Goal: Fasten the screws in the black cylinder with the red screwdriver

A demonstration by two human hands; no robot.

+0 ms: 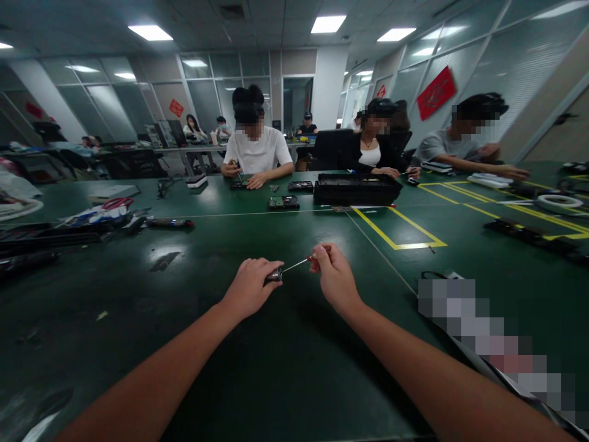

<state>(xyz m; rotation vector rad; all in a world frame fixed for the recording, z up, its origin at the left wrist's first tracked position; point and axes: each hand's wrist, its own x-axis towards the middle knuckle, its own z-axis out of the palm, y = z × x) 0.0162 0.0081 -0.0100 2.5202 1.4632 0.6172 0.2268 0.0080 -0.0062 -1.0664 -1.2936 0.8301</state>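
My left hand (251, 282) is closed around a small dark object with a shiny rounded end (275, 275); the palm and fingers hide most of it. My right hand (335, 277) grips a thin screwdriver (297, 264) by its reddish handle. Its slim metal shaft points left, and the tip meets or nearly meets the end of the dark object; I cannot tell whether they touch. Both hands are above the green tabletop (276, 380), near the middle of the view.
Beyond my hands lie a green circuit board (284, 202) and a long black housing (356, 189). A black tool (170, 223) and scissors (118, 204) are at left. Yellow tape (396, 247) marks the table; a black strip (534, 239) lies right. Co-workers (257, 153) sit across.
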